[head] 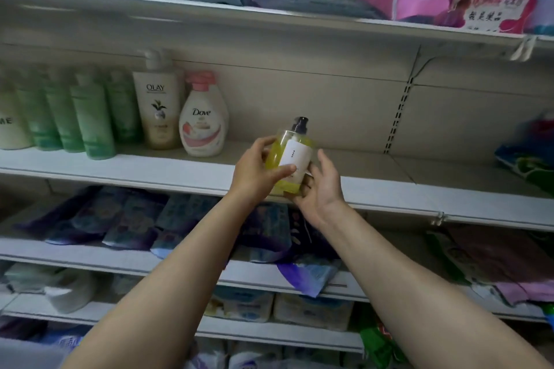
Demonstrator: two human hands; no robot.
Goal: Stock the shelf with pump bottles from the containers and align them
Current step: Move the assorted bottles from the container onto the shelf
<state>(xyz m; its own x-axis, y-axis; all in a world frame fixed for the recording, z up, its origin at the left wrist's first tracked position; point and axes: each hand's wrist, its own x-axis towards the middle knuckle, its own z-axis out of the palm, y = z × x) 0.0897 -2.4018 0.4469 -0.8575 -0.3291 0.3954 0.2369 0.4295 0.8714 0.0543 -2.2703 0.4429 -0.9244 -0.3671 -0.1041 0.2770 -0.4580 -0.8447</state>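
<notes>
Holding the yellow pump bottle [290,159] over the shelf [180,166] edge, our left hand [259,169] curls around its side so the label faces out. Our right hand [319,189] cups the base, fingers loose, steadying it right of the Dove bottle [204,121].

Both arms are bare and reach forward and up, and they come closer together toward the hands. The left hand [257,171] has its back to the camera; its fingers are curled round the left side of the bottle [292,156] and the thumb lies across the front. The right hand [322,189] is turned palm inward, it supports the bottle from below and from the right, with the fingers half straight.
</notes>
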